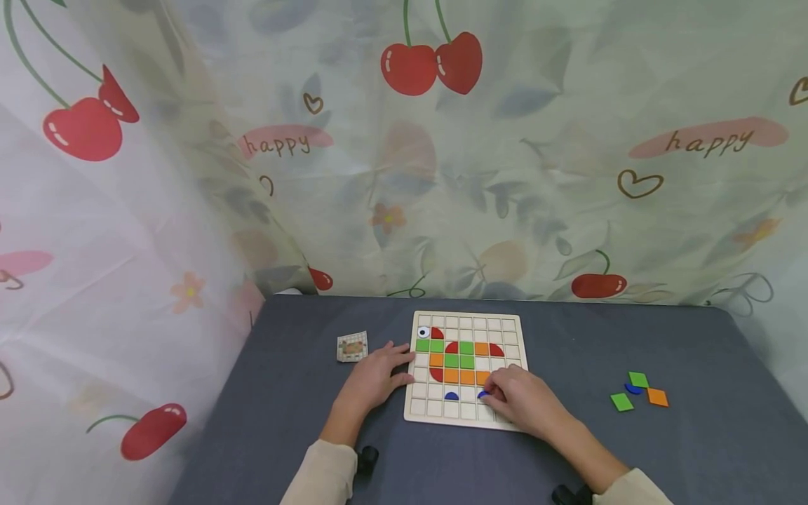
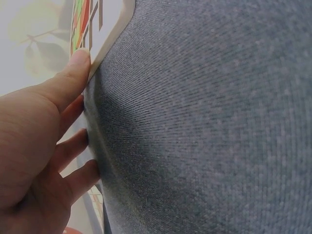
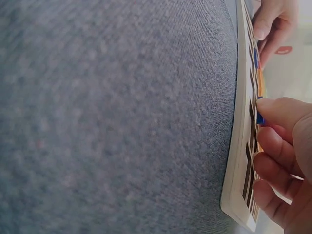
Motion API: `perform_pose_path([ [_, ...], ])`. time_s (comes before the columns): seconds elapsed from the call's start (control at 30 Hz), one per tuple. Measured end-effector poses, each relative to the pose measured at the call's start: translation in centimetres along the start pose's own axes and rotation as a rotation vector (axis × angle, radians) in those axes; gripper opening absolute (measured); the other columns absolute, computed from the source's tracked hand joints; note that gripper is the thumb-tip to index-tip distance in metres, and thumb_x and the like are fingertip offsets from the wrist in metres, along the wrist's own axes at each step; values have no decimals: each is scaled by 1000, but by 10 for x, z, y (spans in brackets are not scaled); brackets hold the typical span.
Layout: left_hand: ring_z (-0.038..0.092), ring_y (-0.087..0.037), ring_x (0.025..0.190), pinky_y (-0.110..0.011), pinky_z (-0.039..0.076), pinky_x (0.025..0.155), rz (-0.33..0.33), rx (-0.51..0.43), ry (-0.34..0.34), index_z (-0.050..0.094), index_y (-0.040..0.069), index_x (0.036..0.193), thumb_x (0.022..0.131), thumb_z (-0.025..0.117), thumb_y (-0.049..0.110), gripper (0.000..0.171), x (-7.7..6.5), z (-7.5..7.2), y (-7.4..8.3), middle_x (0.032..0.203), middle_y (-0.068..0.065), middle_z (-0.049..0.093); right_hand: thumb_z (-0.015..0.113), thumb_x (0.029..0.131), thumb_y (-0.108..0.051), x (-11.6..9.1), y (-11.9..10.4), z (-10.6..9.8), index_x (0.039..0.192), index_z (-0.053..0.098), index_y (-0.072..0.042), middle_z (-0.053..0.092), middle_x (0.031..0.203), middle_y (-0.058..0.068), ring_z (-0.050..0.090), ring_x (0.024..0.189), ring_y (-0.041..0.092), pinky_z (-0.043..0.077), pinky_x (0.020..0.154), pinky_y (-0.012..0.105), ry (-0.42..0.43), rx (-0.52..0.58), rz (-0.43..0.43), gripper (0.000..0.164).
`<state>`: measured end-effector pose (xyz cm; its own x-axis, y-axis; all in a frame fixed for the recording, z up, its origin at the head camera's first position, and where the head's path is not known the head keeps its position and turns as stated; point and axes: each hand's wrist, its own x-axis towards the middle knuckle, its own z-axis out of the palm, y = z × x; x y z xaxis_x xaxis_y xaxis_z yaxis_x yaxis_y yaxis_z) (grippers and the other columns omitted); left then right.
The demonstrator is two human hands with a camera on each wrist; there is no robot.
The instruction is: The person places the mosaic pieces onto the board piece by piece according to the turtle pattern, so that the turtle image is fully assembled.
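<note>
A square wooden grid board [image 1: 463, 420] lies on the table, holding green, orange and red pieces, a round eye piece [image 1: 423, 332] and a blue half-circle piece [image 1: 451, 396] in a lower row. At the board's lower right my right hand [image 1: 529, 401] pinches another blue half-circle piece [image 3: 260, 111] between thumb and index finger, right over the cells. Its other fingers curl loosely above the board. My left hand [image 1: 375, 376] rests at the left edge, fingers relaxed, with the thumb [image 2: 78, 61] against the board's side. Part of the lower right grid is hidden by my right hand.
Loose pieces lie to the right: two green diamonds [image 1: 638, 379], an orange square [image 1: 658, 398] and a blue piece [image 1: 633, 389] partly covered. A small patterned card [image 1: 352, 347] lies left of the board. A printed curtain [image 1: 442, 210] hangs behind the dark table [image 1: 303, 393].
</note>
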<state>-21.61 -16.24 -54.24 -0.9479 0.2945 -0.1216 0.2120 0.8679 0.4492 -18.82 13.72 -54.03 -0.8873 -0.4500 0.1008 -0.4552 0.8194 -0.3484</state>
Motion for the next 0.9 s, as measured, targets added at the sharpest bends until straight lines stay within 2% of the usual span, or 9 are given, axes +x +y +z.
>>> perform_pose_path([
  [0.17, 38, -29, 153, -54, 39, 121, -5, 0, 2, 59, 26, 145, 93, 72, 42, 56, 0, -1, 1, 158, 4, 50, 84, 84, -33, 0, 0, 1, 87, 73, -20, 46, 68, -16, 41, 71, 2, 34, 60, 17, 6, -14, -3, 17],
  [0.37, 38, -29, 153, -54, 38, 121, -1, 4, 2, 60, 25, 145, 93, 71, 42, 56, 0, -3, 3, 157, 3, 51, 84, 84, -33, -2, 2, 0, 87, 73, -22, 45, 68, -18, 41, 72, 1, 33, 60, 16, 12, -17, -48, 16],
  [0.5, 39, -29, 153, -54, 39, 121, 1, 3, 3, 60, 25, 145, 93, 72, 42, 56, 0, -3, 3, 157, 3, 51, 83, 85, -36, -4, 4, 0, 93, 74, -22, 51, 74, -16, 44, 75, 2, 39, 62, 18, 29, -54, -81, 18],
  [0.63, 38, -30, 153, -55, 38, 121, -3, -2, -3, 60, 25, 145, 93, 72, 41, 56, 0, -2, 3, 158, 3, 51, 81, 85, -41, -6, 6, -1, 107, 74, -20, 60, 92, -8, 51, 84, 8, 50, 74, 27, 87, -145, -93, 31],
  [0.73, 38, -30, 153, -55, 38, 121, -7, -1, -4, 60, 25, 145, 93, 72, 42, 56, 0, -2, 3, 157, 3, 51, 79, 86, -48, -8, 8, -4, 122, 71, -18, 65, 110, 1, 58, 98, 18, 55, 86, 39, 116, -211, -61, 47],
  [0.83, 38, -30, 153, -55, 38, 121, -10, -1, -3, 60, 25, 145, 93, 71, 42, 56, -1, -2, 3, 157, 3, 51, 75, 86, -56, -11, 11, -7, 138, 62, -17, 61, 134, 11, 57, 120, 32, 53, 101, 52, 113, -253, -13, 66],
  [0.9, 38, -30, 153, -55, 38, 121, -9, -1, -2, 60, 25, 145, 93, 71, 42, 56, -1, -1, 3, 157, 3, 51, 71, 87, -60, -15, 15, -9, 147, 54, -17, 52, 149, 15, 49, 136, 39, 45, 111, 61, 99, -271, 19, 76],
])
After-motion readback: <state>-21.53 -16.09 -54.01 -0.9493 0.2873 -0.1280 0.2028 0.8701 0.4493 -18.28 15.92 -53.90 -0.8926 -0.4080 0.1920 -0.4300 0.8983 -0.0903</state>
